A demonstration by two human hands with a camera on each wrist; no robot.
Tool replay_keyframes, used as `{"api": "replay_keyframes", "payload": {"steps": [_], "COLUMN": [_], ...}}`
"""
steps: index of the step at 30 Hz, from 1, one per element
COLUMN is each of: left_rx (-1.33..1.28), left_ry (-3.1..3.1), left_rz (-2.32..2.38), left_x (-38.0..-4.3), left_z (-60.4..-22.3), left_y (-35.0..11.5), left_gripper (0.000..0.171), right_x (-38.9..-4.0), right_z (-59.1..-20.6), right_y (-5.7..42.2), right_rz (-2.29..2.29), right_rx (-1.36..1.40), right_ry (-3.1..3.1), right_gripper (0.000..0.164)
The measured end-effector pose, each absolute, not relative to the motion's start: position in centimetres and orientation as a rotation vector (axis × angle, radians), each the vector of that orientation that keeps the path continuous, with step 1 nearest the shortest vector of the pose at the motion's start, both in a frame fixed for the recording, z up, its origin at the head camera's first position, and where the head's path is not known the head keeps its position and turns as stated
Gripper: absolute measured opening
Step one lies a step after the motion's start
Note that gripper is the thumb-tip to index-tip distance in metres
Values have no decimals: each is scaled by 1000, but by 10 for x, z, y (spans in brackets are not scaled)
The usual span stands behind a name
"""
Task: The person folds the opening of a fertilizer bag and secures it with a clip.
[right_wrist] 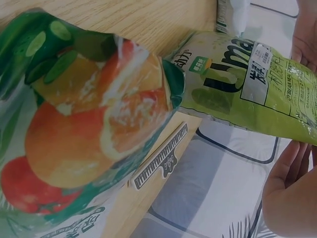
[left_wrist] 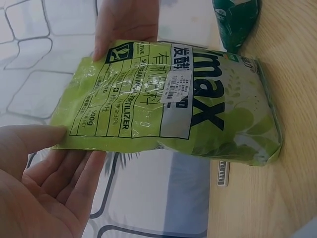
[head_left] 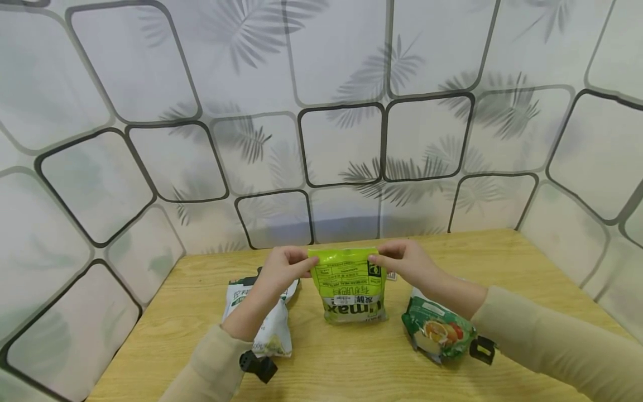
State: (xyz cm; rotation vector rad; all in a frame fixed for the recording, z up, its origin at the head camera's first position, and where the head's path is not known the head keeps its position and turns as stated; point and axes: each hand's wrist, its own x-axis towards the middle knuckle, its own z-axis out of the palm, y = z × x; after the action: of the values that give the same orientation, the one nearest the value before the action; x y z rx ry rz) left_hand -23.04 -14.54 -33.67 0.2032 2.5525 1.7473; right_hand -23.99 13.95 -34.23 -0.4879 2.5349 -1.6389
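A lime-green bag of soybean meal fertilizer (head_left: 351, 287) hangs upright between both hands over the middle of the table, its printed face toward me. My left hand (head_left: 281, 271) pinches its top left corner between thumb and fingers. At the top right corner, my right hand (head_left: 409, 265) pinches the edge the same way. In the left wrist view the fertilizer bag (left_wrist: 163, 109) looks full toward its base and flat near the top. Whether the base touches the table cannot be told.
Beneath my left forearm lies a white bag (head_left: 273, 329), with something black behind it. A green bag with fruit pictures (head_left: 437, 332) lies below my right forearm. Behind the fertilizer bag is a small printed tag (right_wrist: 161, 156) on the wooden table (head_left: 341, 368). Patterned walls (head_left: 341, 145) surround it.
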Motion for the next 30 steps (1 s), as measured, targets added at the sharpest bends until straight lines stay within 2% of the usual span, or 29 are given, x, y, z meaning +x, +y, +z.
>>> {"api": "replay_keyframes", "payload": {"steps": [10, 30], "left_rx": [128, 38], "left_ry": [2532, 2491], "left_rz": [1809, 1842], "left_x": [-229, -234], "left_z": [-340, -343], "left_y": [-141, -140], "left_gripper": [19, 19], "right_x": [-242, -245], "right_z": [-347, -349], "right_y": [138, 138], "right_rz": [-1701, -1693], "right_rx": [-501, -506], "right_ry": [2538, 2508], "right_gripper": [24, 22]}}
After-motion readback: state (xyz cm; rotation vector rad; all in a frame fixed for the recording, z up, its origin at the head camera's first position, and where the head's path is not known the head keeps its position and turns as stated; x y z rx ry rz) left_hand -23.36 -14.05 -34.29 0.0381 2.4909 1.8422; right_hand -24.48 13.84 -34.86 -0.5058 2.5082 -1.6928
